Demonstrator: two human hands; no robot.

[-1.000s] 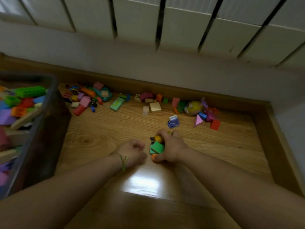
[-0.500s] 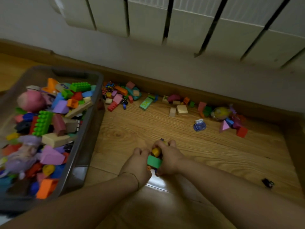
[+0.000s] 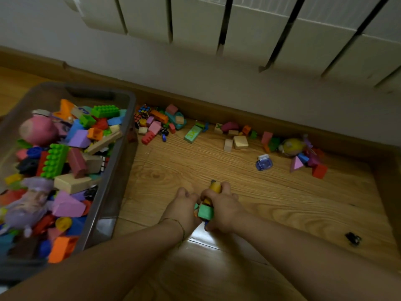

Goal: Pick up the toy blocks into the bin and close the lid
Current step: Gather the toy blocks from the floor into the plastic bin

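A grey plastic bin [image 3: 128, 118] stands at the left, heaped with coloured blocks and soft toys. On the wooden floor in the middle, my left hand [image 3: 182, 208] and my right hand [image 3: 223, 208] close together around a small bunch of blocks. A green block [image 3: 205, 211] shows between them and a yellow piece [image 3: 215, 187] sticks out above my right fingers. Both hands have curled fingers on this bunch. More blocks lie scattered along the skirting board, among them a red brick [image 3: 148, 137], a teal block [image 3: 192, 134] and a wooden cube [image 3: 240, 142].
A white radiator [image 3: 238, 22] hangs on the wall above. A blue transparent item [image 3: 264, 163] and a yellow round toy [image 3: 291, 146] lie at the right. A small black object [image 3: 353, 238] sits alone at the lower right. Wooden skirting bounds the floor at the back and right.
My left hand has moved right to join my right hand on the blocks. The view has swung left, bringing the whole bin into sight.
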